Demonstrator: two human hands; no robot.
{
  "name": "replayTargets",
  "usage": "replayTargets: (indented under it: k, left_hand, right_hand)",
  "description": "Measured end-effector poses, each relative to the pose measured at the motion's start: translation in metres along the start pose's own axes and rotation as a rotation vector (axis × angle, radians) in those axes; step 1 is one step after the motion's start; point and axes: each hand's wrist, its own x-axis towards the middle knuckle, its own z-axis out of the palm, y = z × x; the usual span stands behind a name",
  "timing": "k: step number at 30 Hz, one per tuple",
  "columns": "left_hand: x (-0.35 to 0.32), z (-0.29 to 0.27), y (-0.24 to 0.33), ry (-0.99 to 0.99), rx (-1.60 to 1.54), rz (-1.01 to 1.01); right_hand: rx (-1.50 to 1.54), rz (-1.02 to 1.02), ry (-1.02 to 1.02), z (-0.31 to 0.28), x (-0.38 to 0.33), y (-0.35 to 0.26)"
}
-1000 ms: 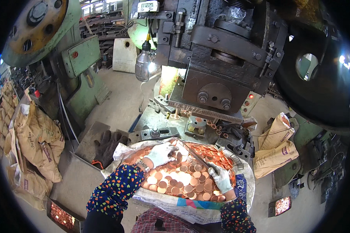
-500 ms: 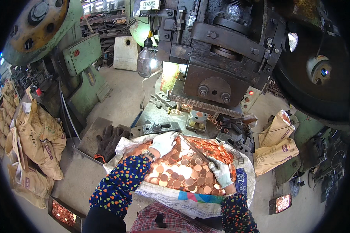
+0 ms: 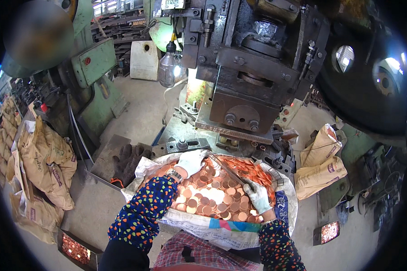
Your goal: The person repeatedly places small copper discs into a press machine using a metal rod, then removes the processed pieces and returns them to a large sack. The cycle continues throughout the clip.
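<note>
Press: a dark, heavy stamping press [image 3: 253, 86] stood over the far side of the work, with a big black flywheel [image 3: 371, 90] at its right.
Green machine: a second, green-painted machine [image 3: 95, 67] stood at the far left of the floor.
Paper sacks: brown sacks [image 3: 40, 162] were heaped along the left edge of the floor, and two more [image 3: 321, 162] leaned just right of the open sack.
Open sack: a white woven sack [image 3: 212, 221] lay open in front of the person, its rim rolled down, below the press bed.
Copper discs: round copper-coloured discs [image 3: 212, 194] filled the open sack, piled higher toward its far right rim.
Metal rod: a thin rod [image 3: 230, 170] ran slantwise across the discs, from the far middle toward the near right.
Spare gloves: dark gloves [image 3: 129, 160] lay on a plate just left of the sack.
Small trays: two trays of discs sat on the floor, one at the near left [image 3: 74, 249], one at the near right [image 3: 329, 232].
Left hand: the left hand [image 3: 191, 162], in a white glove, rested curled on the discs at the sack's far left rim; whether it gripped any, I could not tell.
Right hand: the right hand [image 3: 257, 195], gloved too, was closed round the near end of the rod.
</note>
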Motion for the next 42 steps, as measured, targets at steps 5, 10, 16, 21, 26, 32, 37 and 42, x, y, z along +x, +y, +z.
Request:
replayTargets:
  k: [5,10,16,21,26,32,37,42]
  left_hand:
    - [-0.002,-0.006,0.004,-0.017,-0.079,-0.021]
    - [-0.002,-0.013,0.014,0.012,-0.268,-0.11]
    - [-0.011,-0.029,0.017,-0.119,-0.128,-0.086]
    - [-0.024,-0.049,0.031,-0.126,-0.034,0.16]
    - [-0.023,-0.066,0.035,-0.064,-0.187,0.207]
    - [0.025,-0.038,0.014,-0.366,-1.041,-0.29]
    - [0.093,-0.004,0.005,0.122,-0.782,-0.197]
    - [0.146,0.004,0.024,0.145,-0.207,-0.552]
  right_hand:
    - [0.169,0.062,0.005,-0.01,-0.003,-0.009]
    - [0.104,0.122,0.024,-0.048,0.0,-0.016]
    - [-0.317,-0.031,0.138,-0.087,0.05,-0.007]
    - [-0.715,-0.181,0.206,-0.087,0.093,-0.007]
    - [-0.918,-0.21,0.142,-0.075,0.12,-0.006]
    - [-0.741,-0.114,0.292,-0.079,0.12,0.018]
    - [-0.481,-0.149,0.286,-0.08,0.097,0.026]
    - [-0.381,-0.069,0.208,-0.076,0.084,0.026]
